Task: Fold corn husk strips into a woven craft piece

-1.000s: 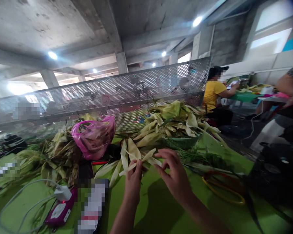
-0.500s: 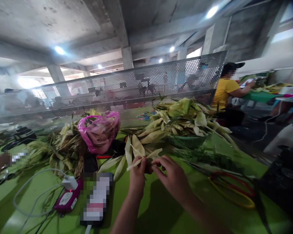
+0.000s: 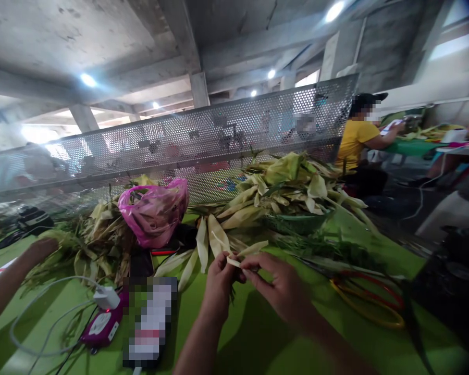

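Note:
My left hand [image 3: 219,276] is closed on a pale corn husk strip [image 3: 233,262], just above the green table. My right hand [image 3: 269,273] pinches the other end of that strip between thumb and fingers. The strip runs across the gap between my fingertips, with a wider piece of husk [image 3: 254,249] sticking out behind my right fingers. Some dark, thin bits hang below my left palm; what they are I cannot make out. Loose husk leaves [image 3: 218,233] lie right beyond my hands, trailing from a large heap of husks [image 3: 285,182] in a green basket [image 3: 297,223].
A pink plastic bag [image 3: 156,213] stands left of centre beside dry husks [image 3: 101,239]. A phone [image 3: 150,323] and a purple power strip [image 3: 103,325] with cables lie near me. Scissors-like red and yellow loops [image 3: 369,299] lie right. Another person's arm [image 3: 19,276] reaches in from the left.
The husk strip between my hands now lies bent across my fingertips, and my right hand has come closer to my left. The other person's hand has moved right, onto the husks.

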`<state>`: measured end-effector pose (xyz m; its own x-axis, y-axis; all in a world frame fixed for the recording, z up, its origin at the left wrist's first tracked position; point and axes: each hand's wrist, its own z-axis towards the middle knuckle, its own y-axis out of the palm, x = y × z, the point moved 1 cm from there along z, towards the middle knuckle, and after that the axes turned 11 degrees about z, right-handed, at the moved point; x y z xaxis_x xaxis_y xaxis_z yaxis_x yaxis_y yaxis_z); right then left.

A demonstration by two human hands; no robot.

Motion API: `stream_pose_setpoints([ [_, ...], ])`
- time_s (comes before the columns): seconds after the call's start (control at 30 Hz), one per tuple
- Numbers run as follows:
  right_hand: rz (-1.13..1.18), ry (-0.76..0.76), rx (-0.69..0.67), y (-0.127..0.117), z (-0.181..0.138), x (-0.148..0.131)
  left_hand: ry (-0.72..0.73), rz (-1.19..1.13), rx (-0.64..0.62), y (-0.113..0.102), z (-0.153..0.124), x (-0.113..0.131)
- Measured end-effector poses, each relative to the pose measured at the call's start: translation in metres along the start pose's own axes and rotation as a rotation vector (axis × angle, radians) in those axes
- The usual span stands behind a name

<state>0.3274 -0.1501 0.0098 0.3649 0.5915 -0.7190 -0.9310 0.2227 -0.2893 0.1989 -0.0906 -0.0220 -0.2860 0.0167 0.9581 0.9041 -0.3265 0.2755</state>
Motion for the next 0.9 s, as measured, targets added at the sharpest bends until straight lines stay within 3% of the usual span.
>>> stream_pose_setpoints([
  [0.2, 0.138, 0.088, 0.013, -0.012, 0.009, 0.006, -0.086, -0.152, -0.113, 0.001, -0.007, 0.007],
  [0.33, 0.124, 0.092, -0.007, -0.011, 0.008, 0.014, -0.125, -0.188, -0.08, -0.002, -0.008, 0.003],
  [0.7, -0.466, -0.282, -0.13, -0.004, 0.005, 0.02, -0.166, -0.129, -0.042, -0.013, -0.001, -0.008],
  [0.9, -0.441, -0.316, -0.167, -0.002, 0.006, 0.012, -0.139, -0.106, -0.024, -0.013, -0.002, -0.006],
])
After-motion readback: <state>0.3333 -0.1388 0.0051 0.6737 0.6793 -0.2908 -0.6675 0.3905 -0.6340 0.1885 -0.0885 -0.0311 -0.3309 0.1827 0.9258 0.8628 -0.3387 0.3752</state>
